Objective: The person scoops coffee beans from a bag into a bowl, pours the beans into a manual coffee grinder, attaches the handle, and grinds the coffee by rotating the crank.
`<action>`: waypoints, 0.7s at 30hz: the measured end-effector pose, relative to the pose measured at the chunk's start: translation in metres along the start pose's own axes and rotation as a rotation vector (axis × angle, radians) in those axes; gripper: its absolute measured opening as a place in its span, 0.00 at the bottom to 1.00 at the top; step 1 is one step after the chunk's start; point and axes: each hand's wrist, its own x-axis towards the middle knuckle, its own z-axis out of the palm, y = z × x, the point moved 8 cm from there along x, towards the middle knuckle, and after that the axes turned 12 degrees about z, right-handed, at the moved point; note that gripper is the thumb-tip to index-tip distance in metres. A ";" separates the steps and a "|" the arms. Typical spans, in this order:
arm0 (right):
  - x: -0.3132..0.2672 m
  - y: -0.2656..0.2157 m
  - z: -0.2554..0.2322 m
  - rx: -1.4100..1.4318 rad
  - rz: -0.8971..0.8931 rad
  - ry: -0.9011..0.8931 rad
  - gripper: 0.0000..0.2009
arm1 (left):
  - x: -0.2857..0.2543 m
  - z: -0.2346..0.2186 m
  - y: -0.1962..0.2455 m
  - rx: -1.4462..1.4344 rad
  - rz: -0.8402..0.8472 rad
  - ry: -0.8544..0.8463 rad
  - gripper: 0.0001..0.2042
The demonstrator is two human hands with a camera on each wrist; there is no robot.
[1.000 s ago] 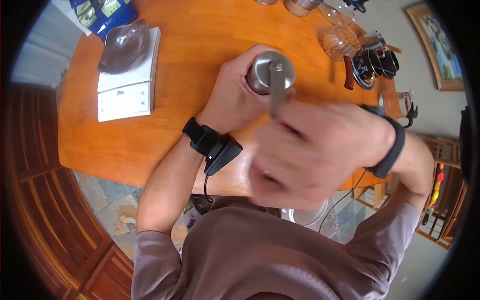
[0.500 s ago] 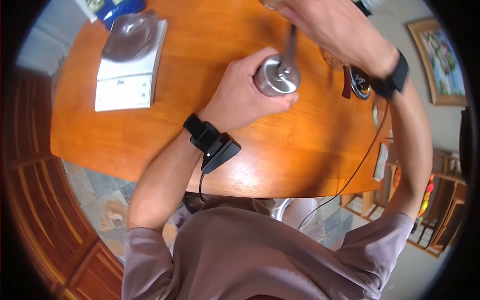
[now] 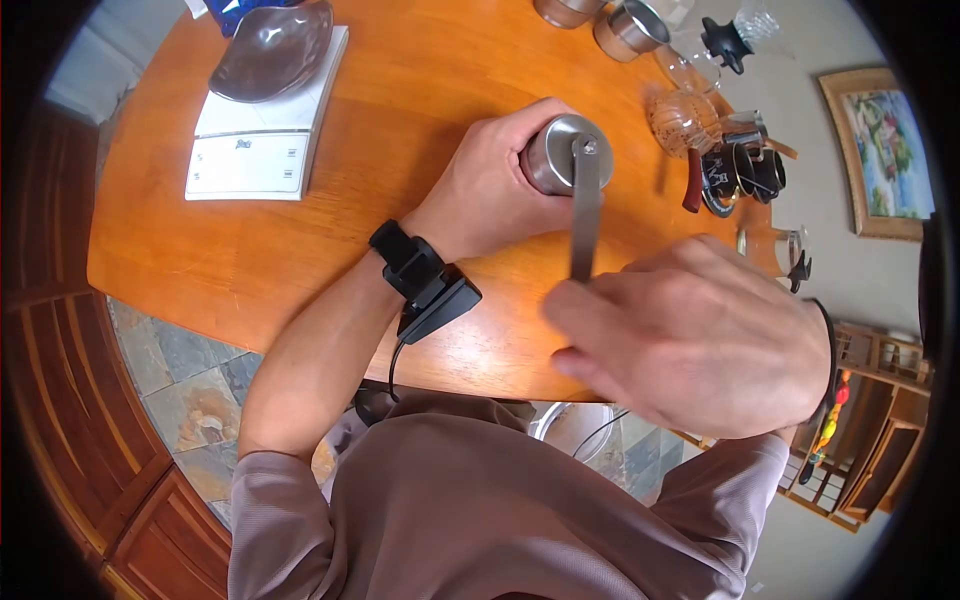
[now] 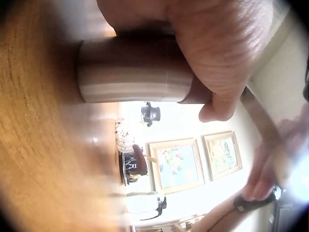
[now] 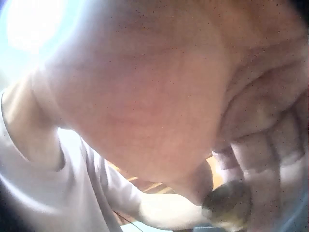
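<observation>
A steel cylindrical hand grinder (image 3: 548, 158) stands upright on the wooden table, its flat crank arm (image 3: 585, 225) pointing toward the person. The left hand (image 3: 500, 185) wraps round its body; in the left wrist view that hand (image 4: 207, 43) covers the upper part of the steel cylinder (image 4: 135, 70), whose base meets the table. The right hand (image 3: 700, 335) has its fingers curled at the outer end of the crank. In the right wrist view a round dark knob (image 5: 227, 205) lies between the thumb and fingers of the right hand (image 5: 145, 96).
At the left, a dark glossy dish (image 3: 272, 52) rests on a white scale (image 3: 250, 165). Steel cups (image 3: 632, 30), a glass vessel (image 3: 683, 122), a black cup (image 3: 735, 170) and a glass pot (image 3: 770, 250) line the far right edge. A cable hangs by the table's near edge.
The right hand has swung the crank from pointing away from the person round to pointing toward the person. The left hand still grips the grinder. The head view has shifted slightly.
</observation>
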 end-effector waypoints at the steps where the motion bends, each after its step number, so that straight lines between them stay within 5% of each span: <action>1: 0.005 -0.008 0.000 0.085 -0.090 -0.067 0.11 | -0.002 0.004 -0.006 -0.132 -0.084 -0.022 0.14; 2: 0.013 -0.005 0.000 0.085 -0.086 -0.064 0.11 | -0.004 0.009 -0.011 -0.267 -0.169 -0.046 0.13; 4: 0.020 -0.004 -0.031 0.349 -0.271 0.255 0.17 | -0.003 0.009 -0.012 -0.255 -0.146 -0.037 0.13; 7: 0.039 0.024 -0.046 0.516 -0.067 0.222 0.27 | -0.004 0.007 -0.015 -0.222 -0.091 0.004 0.16; 9: 0.042 0.050 -0.050 0.283 -0.023 0.462 0.29 | -0.005 0.004 -0.014 -0.202 -0.054 0.037 0.17; 11: 0.035 0.064 -0.055 0.430 0.090 0.441 0.25 | -0.001 -0.002 -0.003 -0.177 -0.015 0.112 0.17; 13: 0.024 0.087 -0.057 0.048 0.295 0.404 0.17 | -0.001 0.002 -0.008 -0.097 -0.080 -0.003 0.19; 16: 0.010 0.095 -0.048 -0.023 0.368 0.236 0.21 | 0.000 0.003 -0.006 -0.140 -0.053 0.022 0.18; 21: 0.012 0.067 -0.030 0.219 0.233 -0.038 0.24 | 0.000 0.003 -0.009 -0.174 0.011 0.074 0.17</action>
